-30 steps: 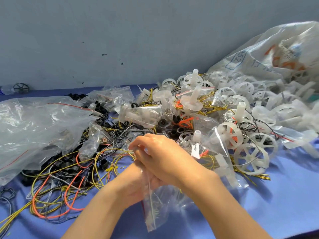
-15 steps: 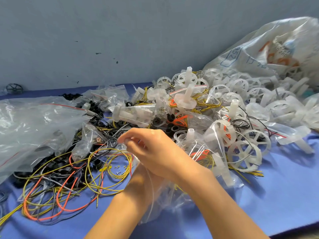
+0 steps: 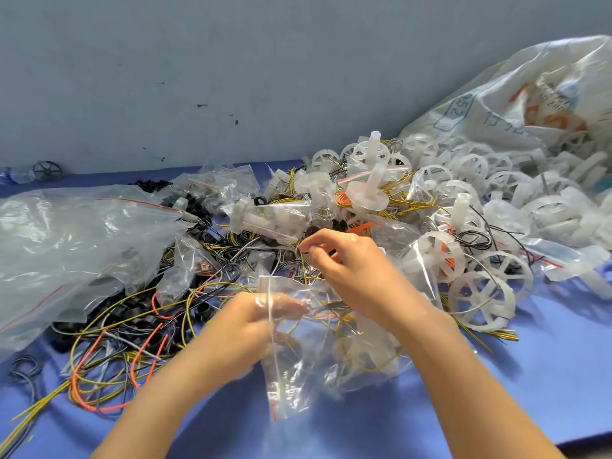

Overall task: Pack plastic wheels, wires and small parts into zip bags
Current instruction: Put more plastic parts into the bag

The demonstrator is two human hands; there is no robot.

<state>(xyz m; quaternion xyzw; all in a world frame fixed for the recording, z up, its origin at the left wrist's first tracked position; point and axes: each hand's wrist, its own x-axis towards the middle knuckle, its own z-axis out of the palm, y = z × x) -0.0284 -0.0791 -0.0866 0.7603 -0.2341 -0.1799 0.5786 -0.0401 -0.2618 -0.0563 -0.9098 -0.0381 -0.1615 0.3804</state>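
The left hand (image 3: 251, 329) grips a clear zip bag (image 3: 298, 385); at one o'clock, the right hand (image 3: 357, 273) curls its fingers above tangled wires (image 3: 145, 349) beside white plastic wheels (image 3: 477, 293).

left grip (image 3: 255, 321): low, fingers curled, clasping | right grip (image 3: 347, 266): higher, thumb and forefinger pinched

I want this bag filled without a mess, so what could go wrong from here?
1. The left hand grips the limp zip bag by one edge only, so its mouth may sag shut and a part could miss it.
2. The right hand reaches with curled fingers into the tangled wires. Lifting one wire would likely drag its neighbours along.
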